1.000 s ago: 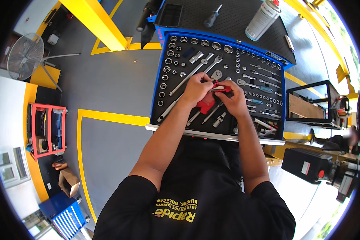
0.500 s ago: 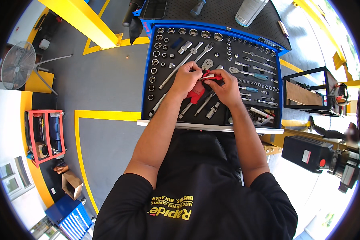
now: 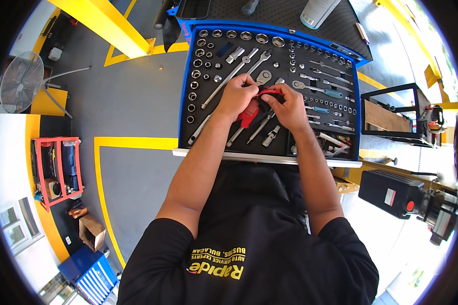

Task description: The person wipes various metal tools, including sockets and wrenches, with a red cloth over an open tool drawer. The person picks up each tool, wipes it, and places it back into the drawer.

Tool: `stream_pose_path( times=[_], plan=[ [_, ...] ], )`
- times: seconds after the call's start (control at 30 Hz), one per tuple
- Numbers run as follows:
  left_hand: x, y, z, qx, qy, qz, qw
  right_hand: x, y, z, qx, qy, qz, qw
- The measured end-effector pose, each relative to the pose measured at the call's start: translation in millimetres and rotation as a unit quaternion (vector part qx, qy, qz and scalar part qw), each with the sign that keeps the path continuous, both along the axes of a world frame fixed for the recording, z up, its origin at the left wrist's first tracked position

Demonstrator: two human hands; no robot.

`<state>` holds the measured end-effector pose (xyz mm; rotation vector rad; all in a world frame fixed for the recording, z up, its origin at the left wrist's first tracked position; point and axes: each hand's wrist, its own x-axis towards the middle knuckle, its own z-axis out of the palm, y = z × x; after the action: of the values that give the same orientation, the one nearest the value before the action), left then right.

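Observation:
Over an open tool drawer (image 3: 229, 119), both my hands grip a soft red and black piece that looks like a work glove (image 3: 248, 115). My left hand (image 3: 238, 96) is closed on its left side, thumb and fingers pinched together. My right hand (image 3: 287, 105) pinches the upper red edge. Part of the glove hangs down below my left hand, and my fingers hide the rest. Just beyond my hands lies a ratchet head (image 3: 263, 77). A universal joint (image 3: 271, 136) and several extension bars rest in the foam below.
Sockets (image 3: 262, 38) line the drawer's far and left sides; blue-handled ratchets (image 3: 320, 90) lie at the right. A spray can (image 3: 319, 12) and a phone (image 3: 195, 8) stand on the cabinet top. A yellow post (image 3: 107, 25) and a fan (image 3: 21, 81) are at the left.
The red piece has turned slightly between my fingers, and a pale patch on it no longer shows. Both hands stay over the same spot, and the view has shifted a little.

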<state>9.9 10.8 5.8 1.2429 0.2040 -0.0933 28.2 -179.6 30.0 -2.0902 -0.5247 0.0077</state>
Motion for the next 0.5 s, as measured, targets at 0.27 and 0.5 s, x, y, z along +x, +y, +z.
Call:
stream_pose_path(
  times=[0.27, 0.5],
  plan=[
    [1.5, 0.5, -5.3, 0.018, 0.004, 0.009, 1.0, 1.8, -0.7, -5.9, 0.114, 0.05, 0.059, 0.99],
    [0.0, 0.4, -3.1, 0.02, -0.004, 0.006, 1.0, 1.2, -2.2, -1.1, 0.037, 0.036, 0.046, 0.998]
  ],
)
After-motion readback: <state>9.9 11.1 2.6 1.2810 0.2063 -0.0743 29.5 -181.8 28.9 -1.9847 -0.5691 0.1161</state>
